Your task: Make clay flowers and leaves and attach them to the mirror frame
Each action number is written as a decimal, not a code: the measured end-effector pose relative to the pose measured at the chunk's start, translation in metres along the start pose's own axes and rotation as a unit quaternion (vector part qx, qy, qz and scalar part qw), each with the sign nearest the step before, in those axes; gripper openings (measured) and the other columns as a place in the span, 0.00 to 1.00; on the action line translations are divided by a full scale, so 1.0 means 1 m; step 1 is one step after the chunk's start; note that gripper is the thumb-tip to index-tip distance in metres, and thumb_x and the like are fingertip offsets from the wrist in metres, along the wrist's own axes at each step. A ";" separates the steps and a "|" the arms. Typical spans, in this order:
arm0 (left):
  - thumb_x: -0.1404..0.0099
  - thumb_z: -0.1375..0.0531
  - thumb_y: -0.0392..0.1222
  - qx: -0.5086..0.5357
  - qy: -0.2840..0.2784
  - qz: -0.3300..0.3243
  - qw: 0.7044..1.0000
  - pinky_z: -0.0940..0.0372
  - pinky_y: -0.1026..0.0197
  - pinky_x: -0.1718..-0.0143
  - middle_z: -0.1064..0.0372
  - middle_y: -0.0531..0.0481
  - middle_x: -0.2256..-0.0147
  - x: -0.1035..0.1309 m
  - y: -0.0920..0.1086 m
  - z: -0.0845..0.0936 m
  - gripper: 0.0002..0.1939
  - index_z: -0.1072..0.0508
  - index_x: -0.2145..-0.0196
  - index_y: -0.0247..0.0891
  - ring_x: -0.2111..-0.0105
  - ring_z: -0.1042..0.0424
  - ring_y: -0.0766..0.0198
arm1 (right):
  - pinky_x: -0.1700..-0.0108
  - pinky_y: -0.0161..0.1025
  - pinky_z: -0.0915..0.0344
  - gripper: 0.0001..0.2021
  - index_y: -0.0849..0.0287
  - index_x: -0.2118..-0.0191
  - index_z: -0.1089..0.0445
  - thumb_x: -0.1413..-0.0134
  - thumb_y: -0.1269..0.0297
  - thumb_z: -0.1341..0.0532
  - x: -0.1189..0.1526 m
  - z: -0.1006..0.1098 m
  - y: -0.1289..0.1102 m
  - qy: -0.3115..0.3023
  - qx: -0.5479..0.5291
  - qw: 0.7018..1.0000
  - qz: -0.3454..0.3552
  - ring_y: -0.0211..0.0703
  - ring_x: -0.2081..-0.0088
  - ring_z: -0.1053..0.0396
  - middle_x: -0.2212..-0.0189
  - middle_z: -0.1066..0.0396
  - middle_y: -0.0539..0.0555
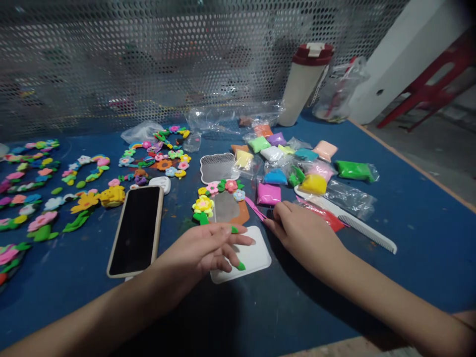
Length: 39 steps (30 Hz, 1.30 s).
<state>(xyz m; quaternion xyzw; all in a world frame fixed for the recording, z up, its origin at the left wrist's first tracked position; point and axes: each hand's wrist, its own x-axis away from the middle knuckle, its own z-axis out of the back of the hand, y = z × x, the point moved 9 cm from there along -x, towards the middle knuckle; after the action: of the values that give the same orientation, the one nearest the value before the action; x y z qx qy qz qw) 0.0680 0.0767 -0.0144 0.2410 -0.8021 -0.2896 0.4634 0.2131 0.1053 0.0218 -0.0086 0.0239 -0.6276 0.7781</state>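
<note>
My left hand [219, 248] is held palm up with its fingers apart, over a white rounded-corner board [255, 258]. Small green leaf-shaped clay bits [241, 266] sit at two of its fingertips. My right hand [303, 233] pinches the end of a slim pink plastic tool [256, 210], whose far tip points toward a mirror frame. That mirror [223, 206] lies just beyond my hands, with clay flowers and leaves along its top and left side. A patch of orange-brown clay [241, 214] covers its lower right corner.
Bagged coloured clay packets [275, 153] lie at the right, beside a white comb [372, 235]. A phone [137, 230] rests left, near several clay-decorated pieces [87, 168]. At the back stand a tumbler [305, 84] and a perforated metal panel [156, 64]. Another scalloped mirror [217, 168] lies behind.
</note>
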 end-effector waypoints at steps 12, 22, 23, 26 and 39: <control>0.31 0.51 0.38 0.077 -0.004 0.053 0.996 0.34 0.70 0.77 0.26 0.35 0.58 0.003 -0.002 -0.002 0.13 0.29 0.60 0.27 0.75 0.26 0.68 | 0.76 0.37 0.48 0.07 0.60 0.71 0.34 0.44 0.65 0.44 -0.002 0.001 0.006 -0.036 0.027 0.999 -0.013 0.45 0.74 0.30 0.75 0.29 0.53; 0.31 0.50 0.39 0.054 0.002 0.045 0.998 0.33 0.70 0.76 0.26 0.35 0.58 0.003 0.000 -0.002 0.14 0.29 0.58 0.27 0.74 0.25 0.67 | 0.74 0.39 0.46 0.06 0.63 0.64 0.34 0.41 0.68 0.47 -0.005 0.010 -0.014 0.010 0.098 0.995 0.016 0.49 0.69 0.32 0.67 0.33 0.59; 0.31 0.50 0.40 0.060 -0.001 0.048 0.997 0.33 0.70 0.77 0.26 0.35 0.58 0.004 0.000 -0.003 0.14 0.29 0.58 0.27 0.74 0.25 0.67 | 0.74 0.39 0.46 0.06 0.63 0.64 0.34 0.41 0.68 0.47 -0.005 0.005 -0.020 -0.001 0.095 0.995 0.033 0.48 0.70 0.32 0.68 0.33 0.58; 0.30 0.53 0.40 0.079 -0.006 0.074 0.994 0.34 0.69 0.78 0.26 0.36 0.58 0.006 -0.002 -0.006 0.16 0.29 0.59 0.26 0.75 0.25 0.67 | 0.70 0.41 0.45 0.08 0.65 0.63 0.33 0.43 0.75 0.48 -0.007 -0.002 -0.032 -0.020 0.107 0.992 0.065 0.50 0.68 0.31 0.69 0.31 0.59; 0.29 0.54 0.41 0.134 -0.032 0.088 0.986 0.38 0.71 0.81 0.26 0.40 0.68 0.006 -0.003 -0.007 0.17 0.31 0.62 0.25 0.81 0.31 0.71 | 0.72 0.42 0.45 0.11 0.72 0.66 0.29 0.50 0.82 0.48 -0.020 -0.001 -0.037 -0.062 0.136 0.988 0.038 0.57 0.69 0.29 0.72 0.30 0.66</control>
<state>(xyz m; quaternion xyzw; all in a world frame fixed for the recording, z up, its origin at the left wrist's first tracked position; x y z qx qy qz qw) 0.0720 0.0691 -0.0100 0.2201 -0.8662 -0.1448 0.4246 0.1729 0.1166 0.0226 0.0593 -0.1093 -0.5929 0.7956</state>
